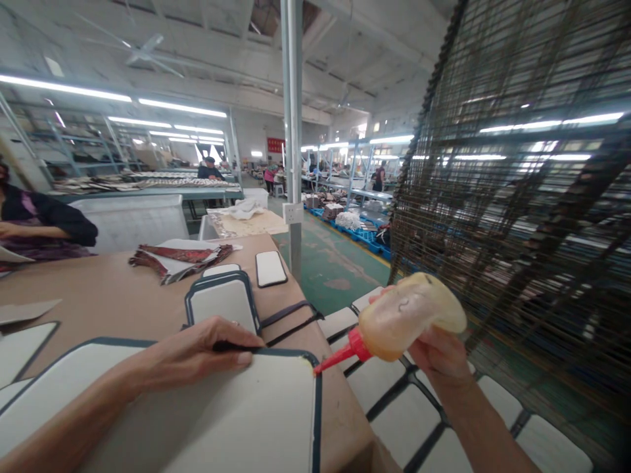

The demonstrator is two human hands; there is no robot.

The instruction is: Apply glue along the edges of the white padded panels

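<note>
A large cream panel [236, 407] with a dark blue border lies at the table's near edge. My left hand [211, 348] pinches its far edge, thumb on the cream face and fingers over the border. In my right hand [434, 348] is a translucent bottle [404, 315] of yellowish liquid, tilted down to the left. Its red nozzle [342, 353] touches the panel's far right corner, where a yellowish smear shows along the border. Beyond my left hand lie smaller bordered panels [221, 299] in a stack, with dark straps beside them.
The brown table [113, 295] also holds patterned fabric pieces [180, 259] and a small white panel [271, 269]. Several bordered panels [404, 414] lie lower right, below a large wire rack [517, 197]. A post [294, 249] stands past the table; a person [44, 220] sits at left.
</note>
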